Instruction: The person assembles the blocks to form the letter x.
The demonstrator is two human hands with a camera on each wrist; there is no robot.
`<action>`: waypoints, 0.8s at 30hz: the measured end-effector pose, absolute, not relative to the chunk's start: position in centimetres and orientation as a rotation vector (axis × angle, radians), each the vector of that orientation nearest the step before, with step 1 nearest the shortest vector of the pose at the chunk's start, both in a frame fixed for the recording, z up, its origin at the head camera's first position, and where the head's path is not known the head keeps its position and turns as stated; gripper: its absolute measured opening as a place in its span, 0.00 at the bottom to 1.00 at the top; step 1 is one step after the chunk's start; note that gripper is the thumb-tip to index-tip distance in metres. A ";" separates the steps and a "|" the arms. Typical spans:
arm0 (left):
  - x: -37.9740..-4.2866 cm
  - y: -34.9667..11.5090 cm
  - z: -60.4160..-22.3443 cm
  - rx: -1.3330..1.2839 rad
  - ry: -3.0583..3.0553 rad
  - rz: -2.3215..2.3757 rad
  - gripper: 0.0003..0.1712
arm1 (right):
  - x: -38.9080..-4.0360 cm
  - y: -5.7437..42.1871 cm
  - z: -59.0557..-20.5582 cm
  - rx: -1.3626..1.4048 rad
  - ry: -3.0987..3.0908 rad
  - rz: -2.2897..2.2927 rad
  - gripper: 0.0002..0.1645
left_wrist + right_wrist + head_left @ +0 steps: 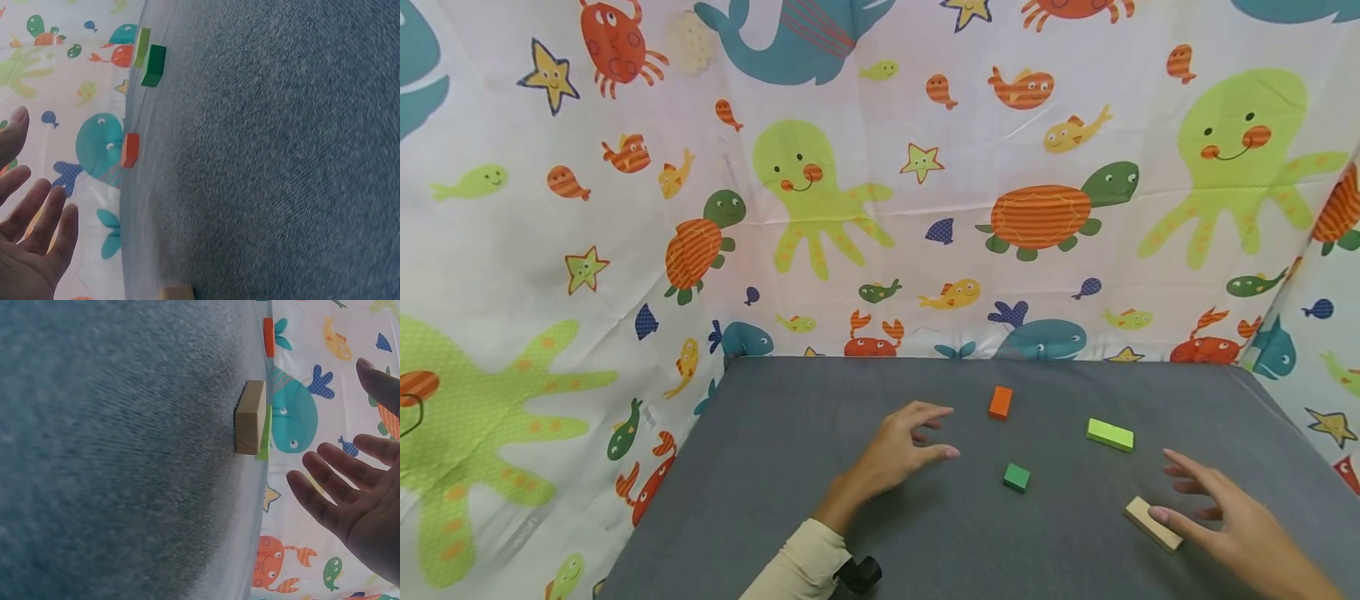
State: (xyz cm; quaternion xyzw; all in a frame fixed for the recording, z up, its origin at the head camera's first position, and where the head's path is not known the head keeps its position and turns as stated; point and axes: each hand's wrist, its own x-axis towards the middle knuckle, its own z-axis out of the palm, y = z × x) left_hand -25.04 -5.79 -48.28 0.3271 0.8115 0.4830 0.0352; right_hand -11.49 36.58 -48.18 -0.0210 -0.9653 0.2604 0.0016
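Note:
My left hand [895, 446] hovers over the left middle of the table, thumb and fingers apart, holding nothing. To its right lie an orange block [1000, 402] and a short green block [1017, 477]. My right hand [1232, 521] is held above a plain wooden block [1153, 524], its thumb overlapping the block's end in the head view. The right wrist view shows that wooden block [250, 419] apart from the spread fingers. Beyond the right hand sits a lime green block [1109, 435]. A tan wooden piece [177, 294] is partly cut off at the left wrist view's lower edge.
The blocks lie on a grey cloth-covered table [760, 433]. A white curtain [865, 183] printed with sea animals hangs along the back and sides. On the left wrist, at the cuff of a beige sleeve [801, 562], is a black device [859, 575].

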 end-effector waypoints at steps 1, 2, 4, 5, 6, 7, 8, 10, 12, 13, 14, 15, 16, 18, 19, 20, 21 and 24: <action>-25.0 -5.7 -48.3 1.006 2.489 1.484 0.34 | -11.4 36.6 -48.3 -0.066 -3.026 0.824 0.57; -25.1 -5.5 -48.3 1.012 2.492 1.476 0.34 | -11.3 36.6 -48.4 -0.067 -3.030 0.833 0.57; -25.1 -5.3 -48.3 1.029 2.504 1.457 0.34 | -11.2 36.6 -48.5 -0.073 -3.035 0.838 0.57; -25.1 -5.2 -48.3 1.039 2.509 1.448 0.35 | -11.2 36.6 -48.6 -0.075 -3.043 0.840 0.57; -25.1 -5.1 -48.3 1.046 2.510 1.442 0.35 | -11.1 36.6 -48.7 -0.082 -3.050 0.839 0.57; -25.1 -5.0 -48.3 1.051 2.513 1.434 0.35 | -11.1 36.6 -48.7 -0.086 -3.058 0.842 0.57; -25.1 -5.0 -48.3 1.053 2.510 1.430 0.35 | -11.1 36.6 -48.8 -0.093 -3.070 0.845 0.58; -25.1 -4.9 -48.4 1.052 2.499 1.427 0.35 | -11.1 36.5 -48.9 -0.104 -3.091 0.858 0.58; -25.1 -4.8 -48.5 1.048 2.486 1.426 0.35 | -11.1 36.5 -49.0 -0.111 -3.102 0.857 0.59; -25.1 -4.8 -48.6 1.049 2.484 1.421 0.35 | -11.1 36.5 -49.1 -0.111 -3.106 0.859 0.59; -25.1 -4.8 -48.6 1.048 2.480 1.418 0.35 | -11.1 36.5 -49.1 -0.111 -3.109 0.860 0.58; -25.1 -4.7 -48.7 1.052 2.485 1.407 0.35 | -11.1 36.5 -49.2 -0.110 -3.112 0.860 0.58; -25.1 -4.7 -48.7 1.053 2.483 1.402 0.35 | -11.1 36.5 -49.3 -0.108 -3.118 0.857 0.58; -25.0 -4.5 -48.8 1.059 2.484 1.385 0.35 | -11.1 36.5 -49.4 -0.122 -3.131 0.855 0.58; -25.0 -4.4 -48.8 1.061 2.485 1.377 0.35 | -11.1 36.4 -49.5 -0.134 -3.143 0.861 0.58; -25.0 -4.2 -48.8 1.058 2.483 1.372 0.35 | -11.2 36.4 -49.5 -0.143 -3.156 0.863 0.58; -25.0 -4.1 -48.8 1.058 2.483 1.366 0.35 | -11.2 36.4 -49.6 -0.156 -3.170 0.867 0.58; -24.9 -3.6 -48.9 1.054 2.477 1.363 0.35 | -11.2 36.3 -49.8 -0.185 -3.197 0.880 0.59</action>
